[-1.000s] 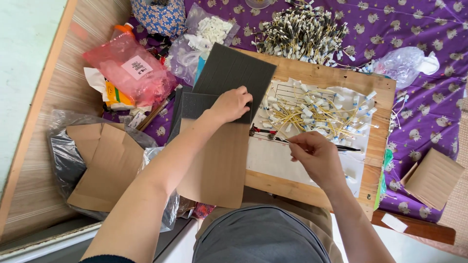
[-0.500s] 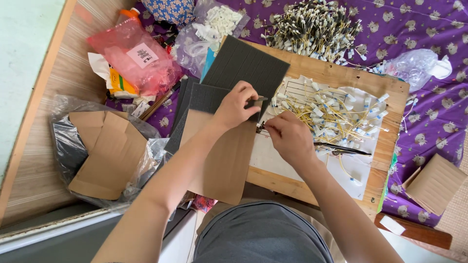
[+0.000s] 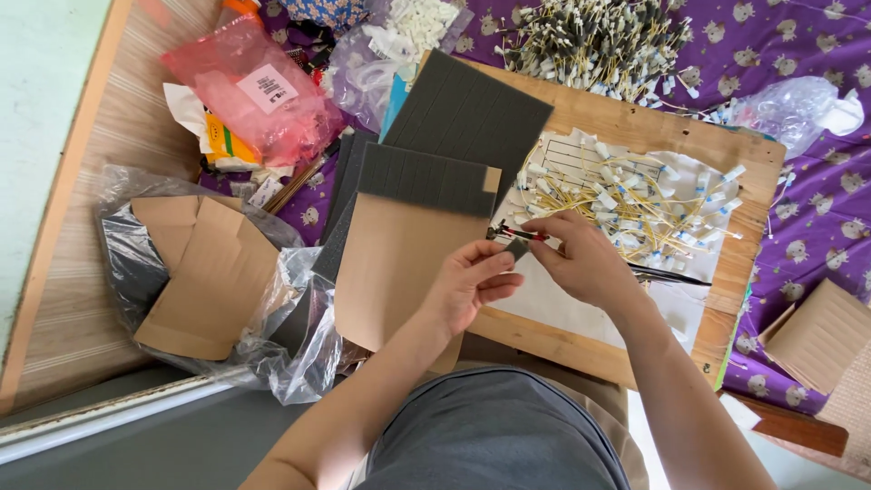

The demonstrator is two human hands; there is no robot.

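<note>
Both forearms bare, coming up from bottom of frame & converging at centre. Left hand [image 3: 467, 286]: palm partly up, fingers curled, thumb + index fingertips pinched together toward the right. Right hand [image 3: 585, 259]: back of hand to camera, wrist bent inward, fingers curled, thumb + index pinched toward the left. Fingertips of both hands meet/almost touch. Torso visible below, between the arms.

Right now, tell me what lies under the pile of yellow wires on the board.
Under the yellow wires lies a white sheet with faint printed lines, on the wooden board. Whatever the wires cover cannot be seen.
</note>
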